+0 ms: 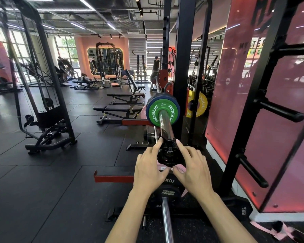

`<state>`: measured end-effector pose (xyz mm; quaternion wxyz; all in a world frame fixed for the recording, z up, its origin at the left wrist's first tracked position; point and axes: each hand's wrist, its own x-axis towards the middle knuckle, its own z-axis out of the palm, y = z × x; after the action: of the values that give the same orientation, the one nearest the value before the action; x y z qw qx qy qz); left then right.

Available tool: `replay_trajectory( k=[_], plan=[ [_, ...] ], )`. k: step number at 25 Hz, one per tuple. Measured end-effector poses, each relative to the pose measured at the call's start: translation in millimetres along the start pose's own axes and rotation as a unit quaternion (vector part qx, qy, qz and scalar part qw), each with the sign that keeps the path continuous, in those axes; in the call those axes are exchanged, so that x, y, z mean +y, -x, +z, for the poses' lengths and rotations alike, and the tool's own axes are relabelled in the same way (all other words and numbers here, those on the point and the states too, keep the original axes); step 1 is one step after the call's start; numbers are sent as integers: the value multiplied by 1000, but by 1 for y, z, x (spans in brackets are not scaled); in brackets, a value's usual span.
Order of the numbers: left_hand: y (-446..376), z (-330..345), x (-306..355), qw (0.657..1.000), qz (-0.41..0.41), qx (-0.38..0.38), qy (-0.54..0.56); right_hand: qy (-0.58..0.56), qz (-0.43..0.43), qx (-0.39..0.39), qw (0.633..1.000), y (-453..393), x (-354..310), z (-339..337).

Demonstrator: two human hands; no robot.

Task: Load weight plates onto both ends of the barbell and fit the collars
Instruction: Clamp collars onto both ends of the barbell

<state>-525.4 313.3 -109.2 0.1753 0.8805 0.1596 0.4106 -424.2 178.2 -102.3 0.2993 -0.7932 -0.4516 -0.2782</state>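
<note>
I have both hands on a black collar (168, 153) at the near end of the barbell sleeve (165, 122). My left hand (150, 170) grips it from the left, index finger stretched up along its upper edge and thumb tucked under its lower edge. My right hand (191, 168) grips it from the right the same way, index finger reaching up its side and thumb pinching in below. The collar sits between my two hands, ringed around the tip of the chrome sleeve, with its clamp lever standing up along the sleeve.

Further along the sleeve, well apart from my hands, a green plate (162, 112) marked ROGUE sits against a larger dark blue plate (148, 106), both pushed up toward the rack upright (183, 71). A bare stretch of sleeve lies between the collar and the green plate, so the collar is not touching the plates.

Behind the upright a yellow plate (199, 104) hangs on the rack. To my right, black storage pegs (281, 111) stick out from a frame in front of the pink wall panel (253, 106).

Below my hands a black plate (167, 192) marked HAMMER STRENGTH sits on a second chrome bar (166, 216) near the floor (51, 181), just under my wrists. Benches (119, 108) stand further off on the black rubber floor.
</note>
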Motion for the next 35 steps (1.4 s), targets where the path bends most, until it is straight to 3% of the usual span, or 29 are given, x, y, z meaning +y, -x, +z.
replay_trajectory(
  k=[7, 20, 35],
  plan=[
    [-18, -3, 1, 998, -16, -57, -7, 22, 4, -19, 1000, -14, 7, -3],
    [-60, 20, -25, 997, -30, -55, -51, 22, 20, -57, 998, -57, 35, 34],
    [-166, 83, -80, 996, -53, -58, -46, -26, 11, -71, 997, -157, 92, 107]
  ],
)
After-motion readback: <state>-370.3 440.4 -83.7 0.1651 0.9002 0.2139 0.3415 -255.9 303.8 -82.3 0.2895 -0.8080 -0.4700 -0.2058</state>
